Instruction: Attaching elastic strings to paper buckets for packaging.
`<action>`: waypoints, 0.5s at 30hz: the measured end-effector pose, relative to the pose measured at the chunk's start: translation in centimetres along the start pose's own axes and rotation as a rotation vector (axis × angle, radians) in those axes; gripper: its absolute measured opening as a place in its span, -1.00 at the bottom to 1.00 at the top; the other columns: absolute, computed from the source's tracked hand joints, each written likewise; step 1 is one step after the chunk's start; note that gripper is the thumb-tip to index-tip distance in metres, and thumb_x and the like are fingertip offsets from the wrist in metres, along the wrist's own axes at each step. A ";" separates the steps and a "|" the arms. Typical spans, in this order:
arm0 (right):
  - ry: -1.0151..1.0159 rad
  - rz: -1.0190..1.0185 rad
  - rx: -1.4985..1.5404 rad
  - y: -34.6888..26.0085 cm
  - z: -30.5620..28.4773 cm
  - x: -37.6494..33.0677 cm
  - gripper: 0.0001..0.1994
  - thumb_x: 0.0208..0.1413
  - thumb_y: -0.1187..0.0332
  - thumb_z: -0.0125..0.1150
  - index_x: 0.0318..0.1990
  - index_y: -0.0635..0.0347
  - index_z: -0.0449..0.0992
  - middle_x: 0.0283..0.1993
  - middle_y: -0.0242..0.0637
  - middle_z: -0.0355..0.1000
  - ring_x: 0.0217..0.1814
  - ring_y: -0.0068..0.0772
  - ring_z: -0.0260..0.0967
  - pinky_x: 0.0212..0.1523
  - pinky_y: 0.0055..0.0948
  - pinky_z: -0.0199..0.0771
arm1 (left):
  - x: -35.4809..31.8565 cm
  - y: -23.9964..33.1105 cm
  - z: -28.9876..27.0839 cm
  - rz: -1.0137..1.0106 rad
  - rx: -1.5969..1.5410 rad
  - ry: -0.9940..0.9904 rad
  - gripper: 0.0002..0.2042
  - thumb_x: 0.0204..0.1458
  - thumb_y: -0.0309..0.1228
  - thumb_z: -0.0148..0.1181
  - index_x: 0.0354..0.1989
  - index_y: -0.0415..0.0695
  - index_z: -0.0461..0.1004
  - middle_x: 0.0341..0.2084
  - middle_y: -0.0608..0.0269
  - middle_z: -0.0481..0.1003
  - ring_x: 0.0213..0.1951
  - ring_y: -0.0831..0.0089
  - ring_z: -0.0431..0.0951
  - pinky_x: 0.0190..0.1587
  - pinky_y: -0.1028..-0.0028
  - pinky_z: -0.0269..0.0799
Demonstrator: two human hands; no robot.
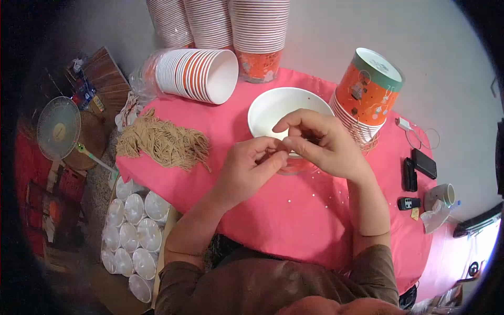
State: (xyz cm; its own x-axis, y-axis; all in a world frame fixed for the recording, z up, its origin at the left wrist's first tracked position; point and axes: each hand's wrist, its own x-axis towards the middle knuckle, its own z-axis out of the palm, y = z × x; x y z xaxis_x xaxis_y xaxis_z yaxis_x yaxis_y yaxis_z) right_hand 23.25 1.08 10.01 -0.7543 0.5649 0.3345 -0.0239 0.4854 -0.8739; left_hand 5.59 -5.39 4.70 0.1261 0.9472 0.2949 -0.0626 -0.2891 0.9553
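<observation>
My left hand (254,167) and my right hand (328,144) meet over the near rim of a white-lined paper tub (268,107). The left thumb and fingertips are pinched together. My right thumb presses close to them, with the right index finger curved out above and the other fingers curled. Whatever lies between the fingertips is too small to make out. Part of the tub's orange outside shows below the hands. To the left lies a heap of tan cords (163,140). Small white bits (313,195) are scattered on the pink cloth (273,226) near my wrists.
Beside the tub, an upside-down stack of orange and green tubs (367,100) has thin cords around it. A sideways tub stack (189,76) and tall stacks (260,31) stand behind. Clear plastic cups (134,210) fill a box at lower left. Black devices (424,163) lie right.
</observation>
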 end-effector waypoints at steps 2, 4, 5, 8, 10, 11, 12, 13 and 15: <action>0.074 -0.020 -0.033 0.6 -0.1 0.2 -0.86 0.13 0.56 0.14 -0.15 0.32 0.47 -0.48 -0.55 0.22 -0.45 -0.79 0.12 -0.44 -0.69 0.18 | 0.1 0.1 0.0 -0.003 0.033 -0.004 -0.89 0.15 -0.56 0.09 -0.21 -0.35 0.46 -0.40 0.26 0.53 -0.33 0.56 0.58 -0.25 0.58 0.53; 0.138 -0.051 -0.173 1.2 -0.1 0.6 -0.88 0.12 0.53 0.14 -0.18 0.30 0.47 -0.47 -0.42 0.30 -0.43 -0.65 0.24 -0.43 -0.59 0.27 | 0.2 0.0 -0.4 -0.006 0.069 -0.002 -0.90 0.15 -0.55 0.10 -0.23 -0.33 0.46 -0.42 0.28 0.53 -0.36 0.58 0.57 -0.29 0.59 0.52; 0.200 -0.081 -0.311 1.6 -0.2 0.8 -0.89 0.10 0.50 0.15 -0.21 0.27 0.48 -0.45 -0.30 0.39 -0.41 -0.50 0.36 -0.42 -0.50 0.35 | 0.3 -0.1 -0.8 -0.013 0.092 0.048 -0.90 0.15 -0.53 0.11 -0.25 -0.31 0.47 -0.45 0.30 0.52 -0.40 0.61 0.54 -0.33 0.61 0.48; 0.342 -0.312 -0.542 2.4 -0.8 1.3 -0.88 0.03 0.49 0.20 -0.26 0.26 0.50 -0.35 -0.22 0.43 -0.33 -0.25 0.42 -0.37 -0.37 0.40 | 1.0 -0.4 -1.7 0.005 0.042 0.108 -0.89 0.14 -0.48 0.14 -0.28 -0.28 0.49 -0.53 0.36 0.50 -0.49 0.69 0.45 -0.44 0.65 0.37; 0.331 -0.354 -0.534 1.7 -0.8 1.0 -0.85 -0.04 0.47 0.24 -0.28 0.25 0.50 -0.30 -0.19 0.44 -0.27 -0.09 0.42 -0.31 -0.26 0.42 | 1.1 0.0 -2.0 -0.083 0.000 0.144 -0.88 0.12 -0.43 0.11 -0.29 -0.22 0.50 -0.57 0.40 0.46 -0.56 0.75 0.37 -0.52 0.74 0.22; 0.258 -0.372 -0.537 1.4 -0.7 0.9 -0.84 -0.06 0.47 0.25 -0.28 0.25 0.50 -0.31 -0.19 0.44 -0.27 -0.09 0.42 -0.29 -0.24 0.43 | 1.1 -0.1 -2.2 -0.084 0.001 0.148 -0.88 0.12 -0.43 0.11 -0.29 -0.22 0.50 -0.57 0.40 0.46 -0.56 0.75 0.37 -0.52 0.74 0.22; 0.185 -0.390 -0.539 1.3 -0.5 0.8 -0.84 -0.07 0.47 0.26 -0.28 0.25 0.50 -0.31 -0.18 0.43 -0.27 -0.09 0.43 -0.26 -0.22 0.43 | 1.1 -0.1 -2.4 -0.079 0.021 0.156 -0.88 0.12 -0.41 0.11 -0.29 -0.20 0.50 -0.57 0.41 0.46 -0.56 0.76 0.35 -0.53 0.75 0.19; 0.212 -0.474 -0.646 1.1 -0.2 0.8 -0.83 -0.10 0.48 0.26 -0.29 0.24 0.50 -0.33 -0.18 0.42 -0.28 -0.08 0.42 -0.29 -0.21 0.41 | 1.1 -0.1 -2.3 -0.074 0.038 0.157 -0.87 0.12 -0.40 0.11 -0.29 -0.19 0.50 -0.56 0.43 0.46 -0.57 0.77 0.34 -0.55 0.76 0.16; 0.199 -0.479 -0.673 1.3 0.1 1.0 -0.84 -0.10 0.48 0.26 -0.31 0.24 0.49 -0.35 -0.18 0.42 -0.30 -0.08 0.41 -0.31 -0.20 0.40 | 1.0 0.0 -2.4 -0.080 0.019 0.136 -0.87 0.13 -0.42 0.12 -0.29 -0.23 0.50 -0.55 0.39 0.48 -0.53 0.73 0.39 -0.49 0.70 0.26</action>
State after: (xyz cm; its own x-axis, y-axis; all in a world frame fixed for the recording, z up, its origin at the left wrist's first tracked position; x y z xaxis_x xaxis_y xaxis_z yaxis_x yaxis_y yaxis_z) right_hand 22.41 2.15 9.20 -0.6312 0.2730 0.7260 0.1315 0.9601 -0.2468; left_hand 3.37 -4.11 4.96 -0.0052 0.9771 0.2129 -0.0388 -0.2129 0.9763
